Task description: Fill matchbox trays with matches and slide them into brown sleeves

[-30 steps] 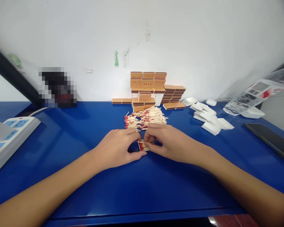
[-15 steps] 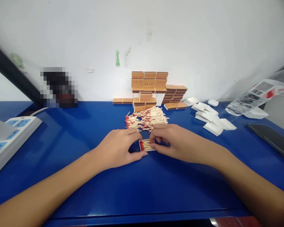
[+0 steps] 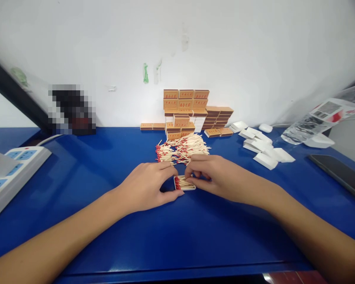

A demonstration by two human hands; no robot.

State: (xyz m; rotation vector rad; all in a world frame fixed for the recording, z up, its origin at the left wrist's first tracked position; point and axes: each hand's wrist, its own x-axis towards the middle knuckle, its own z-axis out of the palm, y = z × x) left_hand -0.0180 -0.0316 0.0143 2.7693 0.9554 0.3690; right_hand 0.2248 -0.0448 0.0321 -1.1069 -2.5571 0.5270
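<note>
A small white matchbox tray lies on the blue table with red-headed matches in it, their heads at the left end. My left hand is closed around that end, thumb on the near side and fingers on the far side. Over the tray's right half, my right hand has thumb and fingertips drawn together on the matches; which of them it pinches is hidden. Just beyond both hands lies a loose heap of matches.
Stacked matchboxes stand against the wall behind the heap. To the right are several white trays, a plastic bottle and a dark phone. A power strip sits at the left.
My right hand has shifted slightly left over the tray, and the tray's near right corner now shows. My left hand stays at the left end.
</note>
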